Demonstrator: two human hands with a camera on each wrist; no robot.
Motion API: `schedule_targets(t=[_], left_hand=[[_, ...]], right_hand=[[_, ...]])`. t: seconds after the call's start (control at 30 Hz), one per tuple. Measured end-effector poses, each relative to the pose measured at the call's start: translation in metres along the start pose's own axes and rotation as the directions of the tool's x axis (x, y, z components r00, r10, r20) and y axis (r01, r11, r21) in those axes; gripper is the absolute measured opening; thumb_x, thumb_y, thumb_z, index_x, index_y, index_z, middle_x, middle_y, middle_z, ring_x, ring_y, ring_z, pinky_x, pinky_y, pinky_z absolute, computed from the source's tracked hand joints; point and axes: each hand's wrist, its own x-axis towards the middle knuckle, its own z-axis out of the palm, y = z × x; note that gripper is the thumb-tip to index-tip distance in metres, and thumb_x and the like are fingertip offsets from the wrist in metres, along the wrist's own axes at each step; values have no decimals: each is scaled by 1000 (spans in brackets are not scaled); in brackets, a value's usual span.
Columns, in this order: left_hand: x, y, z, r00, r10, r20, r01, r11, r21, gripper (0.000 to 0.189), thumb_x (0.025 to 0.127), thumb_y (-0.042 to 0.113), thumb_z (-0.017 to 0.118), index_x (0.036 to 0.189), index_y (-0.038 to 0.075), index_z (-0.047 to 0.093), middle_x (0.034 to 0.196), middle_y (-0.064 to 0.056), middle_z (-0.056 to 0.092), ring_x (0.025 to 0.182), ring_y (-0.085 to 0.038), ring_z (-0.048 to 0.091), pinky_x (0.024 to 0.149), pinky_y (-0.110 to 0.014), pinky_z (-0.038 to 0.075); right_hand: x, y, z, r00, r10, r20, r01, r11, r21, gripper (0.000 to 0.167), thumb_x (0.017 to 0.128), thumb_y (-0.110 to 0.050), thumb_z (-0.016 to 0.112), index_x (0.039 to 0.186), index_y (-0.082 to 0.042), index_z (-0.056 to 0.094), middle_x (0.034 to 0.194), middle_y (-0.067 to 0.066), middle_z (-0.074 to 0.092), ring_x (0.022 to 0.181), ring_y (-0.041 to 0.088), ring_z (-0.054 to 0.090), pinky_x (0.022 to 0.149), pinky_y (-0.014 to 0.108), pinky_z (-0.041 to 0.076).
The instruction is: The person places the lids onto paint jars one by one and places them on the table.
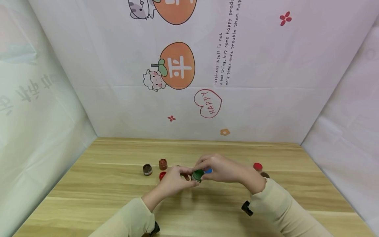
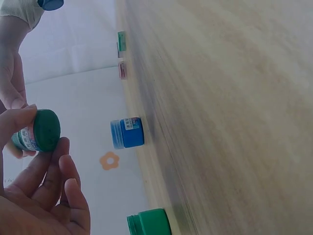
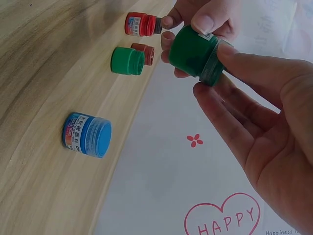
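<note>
Wood-grain tabletop (image 1: 88, 197) ends at a back edge (image 1: 207, 142) against printed white cloth (image 1: 257, 98); above its middle, the left hand (image 1: 174, 179) pinches a green paint jar (image 3: 188, 51) by the body, the right hand (image 1: 222, 168) pinching its lid end (image 3: 212, 66), presumably so one can steady the other; a blue jar (image 3: 88, 134) stands near the right hand; nearer the person, the wood seems to leave the wrists room

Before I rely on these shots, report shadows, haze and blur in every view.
Head: soft shadows on the wooden table near the left hand; left wrist: pale haze, wood grain smeared, the blue paint jar's label too soft to read; right wrist: dim, the held green paint jar darkly shaded, though "HAPPY" on the white backdrop reads clearly.
</note>
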Motion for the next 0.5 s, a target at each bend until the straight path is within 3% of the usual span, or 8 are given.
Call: schedule_targets(t=[0.5], left_hand=[[-3, 3, 0, 996, 8, -90, -2, 998, 67, 35, 81, 30, 89, 106, 8, 80, 89, 7, 69, 80, -15, 59, 61, -28, 50]], right_hand=[[2, -1, 5, 1000, 6, -17, -5, 998, 56, 25, 92, -4, 77, 116, -4, 76, 114, 3, 69, 98, 11, 67, 83, 29, 58]])
